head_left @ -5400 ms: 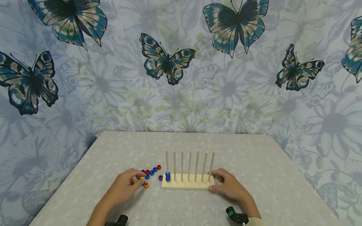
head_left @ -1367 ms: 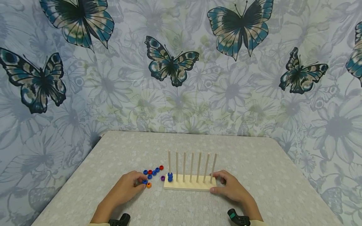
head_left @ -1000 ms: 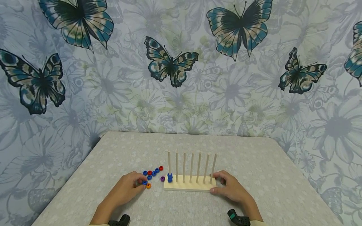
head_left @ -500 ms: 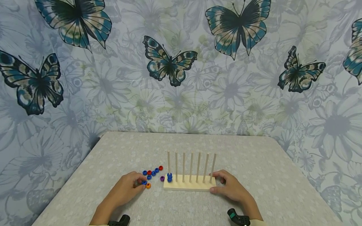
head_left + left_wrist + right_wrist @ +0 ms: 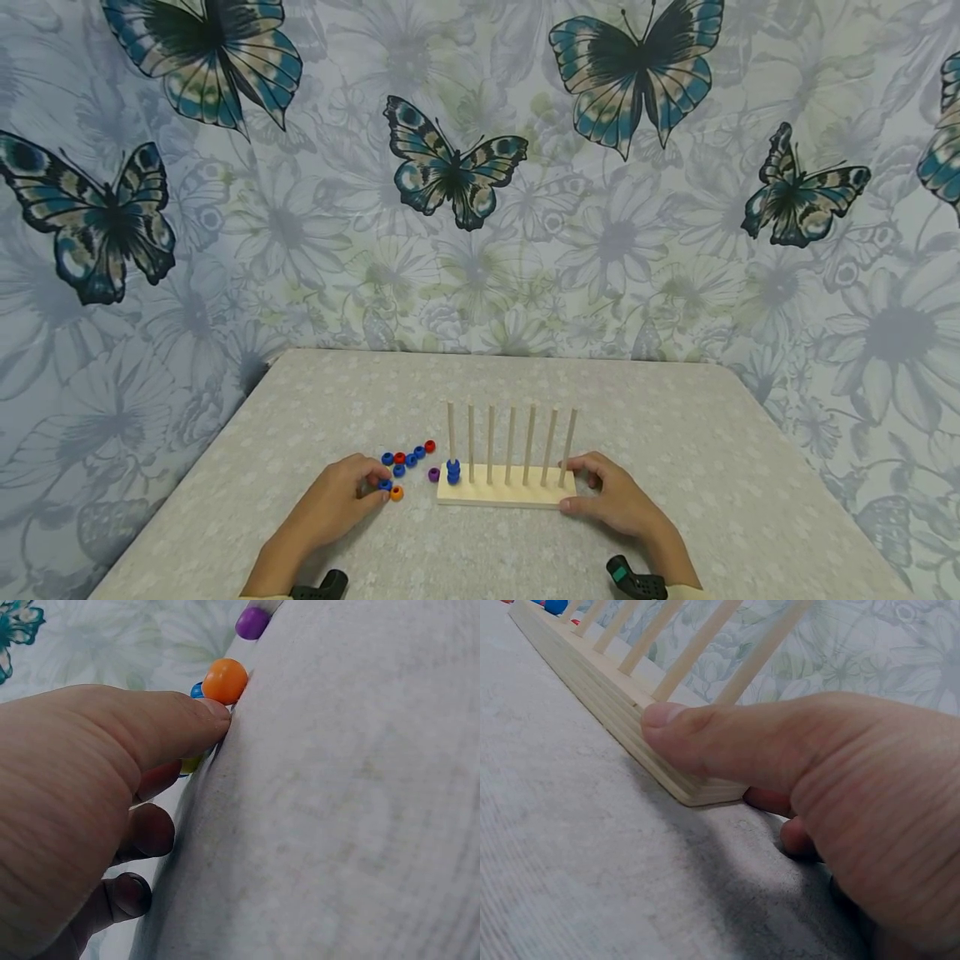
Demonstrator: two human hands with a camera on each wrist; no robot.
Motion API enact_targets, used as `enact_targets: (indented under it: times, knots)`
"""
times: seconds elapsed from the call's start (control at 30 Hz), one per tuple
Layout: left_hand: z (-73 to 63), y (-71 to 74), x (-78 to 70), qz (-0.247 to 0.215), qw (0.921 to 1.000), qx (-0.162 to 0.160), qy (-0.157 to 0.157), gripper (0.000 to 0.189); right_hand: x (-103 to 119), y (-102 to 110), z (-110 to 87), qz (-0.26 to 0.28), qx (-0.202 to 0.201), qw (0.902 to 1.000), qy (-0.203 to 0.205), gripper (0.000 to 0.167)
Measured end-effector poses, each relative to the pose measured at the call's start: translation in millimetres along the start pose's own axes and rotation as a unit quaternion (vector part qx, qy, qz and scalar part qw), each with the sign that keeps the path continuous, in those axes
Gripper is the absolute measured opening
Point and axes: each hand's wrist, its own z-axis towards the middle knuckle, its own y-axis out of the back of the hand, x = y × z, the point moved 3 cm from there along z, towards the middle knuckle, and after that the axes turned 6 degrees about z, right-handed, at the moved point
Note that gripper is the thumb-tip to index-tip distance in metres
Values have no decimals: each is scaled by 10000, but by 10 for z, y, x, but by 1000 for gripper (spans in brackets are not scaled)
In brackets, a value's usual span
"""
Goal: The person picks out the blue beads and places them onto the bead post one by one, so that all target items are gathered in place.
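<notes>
In the head view a pale wooden peg rack (image 5: 506,497) stands on the table, a short stack of blue beads (image 5: 453,472) on its leftmost peg. My right hand (image 5: 617,493) grips the rack's right end, thumb (image 5: 682,735) on the front side in the right wrist view and fingers behind. My left hand (image 5: 341,493) rests left of the rack with thumb and index finger apart. A blue bead (image 5: 385,485) shows in that gap. By the thumb tip is an orange bead (image 5: 397,493). The left wrist view shows a yellow-green bead (image 5: 190,764) partly hidden behind the thumb.
Loose blue and red beads, including a red one (image 5: 430,446), run in a slanting line behind my left hand. A purple bead (image 5: 434,475) lies beside the rack's left end. The patterned tablecloth (image 5: 517,550) reaches back to a butterfly-printed wall (image 5: 480,283).
Since the oldest frame, the yellow bead at my left fingertips has gone out of sight in the head view, and a blue bead behind them shows more fully. Lately both hands stay put.
</notes>
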Motion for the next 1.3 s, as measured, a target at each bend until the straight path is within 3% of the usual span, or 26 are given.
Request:
enact_targets:
  times: [0.67, 1.3]
  knots:
    - [4, 7, 19, 57, 9999, -11, 163, 18, 7, 12, -10, -38, 30, 10000, 22, 53]
    - [-4, 88, 17, -44, 9982, -501, 312, 18, 7, 1, -11, -5, -9, 10000, -25, 54]
